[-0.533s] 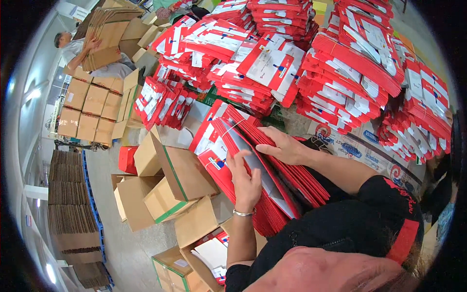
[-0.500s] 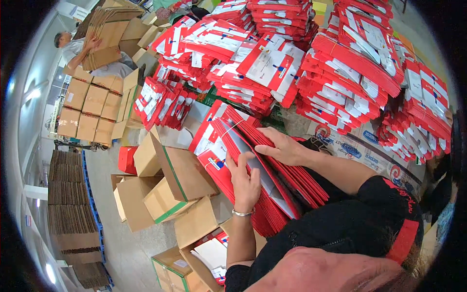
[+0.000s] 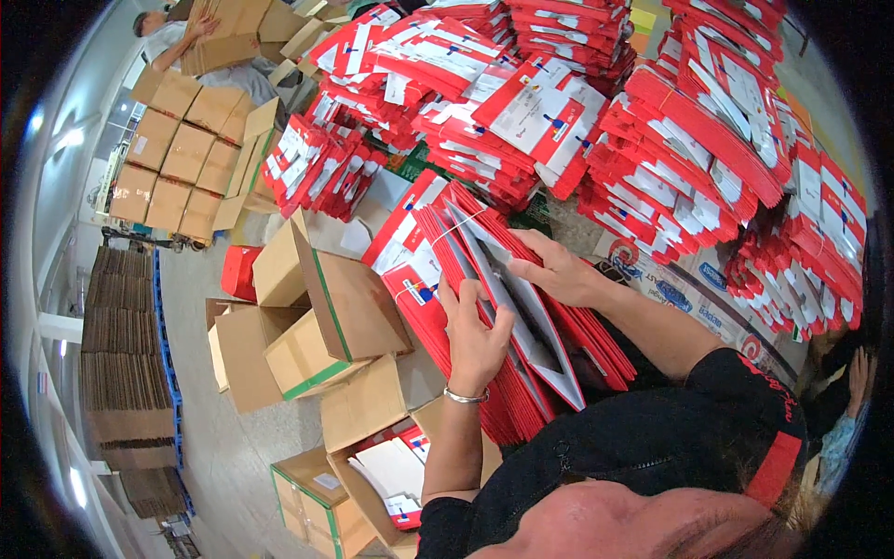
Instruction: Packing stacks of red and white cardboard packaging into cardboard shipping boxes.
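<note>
Folders (image 3: pixel 521 307) front and centre: a bundle of flat red ones with white panels, standing on edge and leaning, held just in front of the person's chest. Left hand (image 3: pixel 475 337) is on the near side of the bundle, fingers curled over the top edge of one folder, thumb behind it, pinching that sheet away from the rest. Right hand (image 3: pixel 559 270) lies flat across the far side, fingers stretched out and pressed together against the red faces, holding the gap open (grey inner face showing between the two hands). Silver bracelet (image 3: pixel 466 396) on the left wrist.

Behind and to the right, big piles of red folders (image 3: pixel 652 121) banded in bundles, stacked high. To the left, open cardboard boxes (image 3: pixel 326 317), one w/ green tape on its flap; lower down, another box w/ white and red sheets (image 3: pixel 396 470) inside. Far left, flat cardboard stacks (image 3: pixel 126 363) on a blue pallet. Top left, another person (image 3: pixel 177 37) is handling a cardboard sheet, well apart from the hands.
</note>
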`<control>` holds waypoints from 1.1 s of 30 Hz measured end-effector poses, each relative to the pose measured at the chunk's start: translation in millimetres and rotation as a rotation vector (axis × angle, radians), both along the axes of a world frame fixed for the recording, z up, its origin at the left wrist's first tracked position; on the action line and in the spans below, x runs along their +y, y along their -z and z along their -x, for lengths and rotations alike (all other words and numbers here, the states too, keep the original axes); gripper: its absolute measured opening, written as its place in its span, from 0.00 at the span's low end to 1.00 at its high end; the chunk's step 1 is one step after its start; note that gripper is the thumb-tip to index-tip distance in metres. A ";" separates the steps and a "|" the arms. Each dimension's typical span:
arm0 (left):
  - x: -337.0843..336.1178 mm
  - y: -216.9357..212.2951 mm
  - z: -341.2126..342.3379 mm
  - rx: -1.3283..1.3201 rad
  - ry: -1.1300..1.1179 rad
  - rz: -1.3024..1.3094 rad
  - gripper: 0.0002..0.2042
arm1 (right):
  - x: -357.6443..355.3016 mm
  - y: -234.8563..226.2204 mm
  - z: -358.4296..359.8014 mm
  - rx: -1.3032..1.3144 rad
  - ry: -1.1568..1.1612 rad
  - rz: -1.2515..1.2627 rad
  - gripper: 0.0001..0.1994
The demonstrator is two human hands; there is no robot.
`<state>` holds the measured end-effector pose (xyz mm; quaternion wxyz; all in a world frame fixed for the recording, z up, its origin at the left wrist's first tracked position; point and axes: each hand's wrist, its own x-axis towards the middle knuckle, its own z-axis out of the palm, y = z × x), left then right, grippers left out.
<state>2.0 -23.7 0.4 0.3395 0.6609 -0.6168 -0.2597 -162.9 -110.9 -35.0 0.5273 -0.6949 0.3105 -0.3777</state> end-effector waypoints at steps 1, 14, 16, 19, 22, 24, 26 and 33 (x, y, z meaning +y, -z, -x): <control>1.2 -1.6 3.3 -0.007 -0.040 0.021 0.13 | 0.1 0.4 -1.0 0.002 -0.005 -0.001 0.25; -0.3 -22.0 17.3 -0.187 -0.082 -0.043 0.23 | 2.3 11.3 -12.3 0.028 0.024 0.028 0.23; -1.4 -15.7 12.8 -0.206 -0.066 -0.035 0.23 | 0.5 14.4 -12.6 -0.021 0.016 0.008 0.23; -0.4 -3.0 1.1 -0.095 0.028 0.026 0.19 | -5.4 7.7 -7.3 0.028 -0.021 0.016 0.23; 1.0 0.3 -1.4 0.143 -0.010 0.059 0.16 | -4.0 2.3 -5.0 0.009 0.014 -0.016 0.25; 2.9 -3.4 3.6 0.016 -0.002 0.068 0.16 | -4.1 2.9 -6.2 0.040 0.012 0.026 0.26; 2.4 -5.4 7.0 -0.164 -0.016 0.061 0.16 | -3.2 5.6 -9.8 0.058 -0.014 0.014 0.29; 2.1 -24.8 21.3 -0.156 -0.104 -0.100 0.25 | -1.8 5.2 -11.3 0.054 -0.056 -0.089 0.28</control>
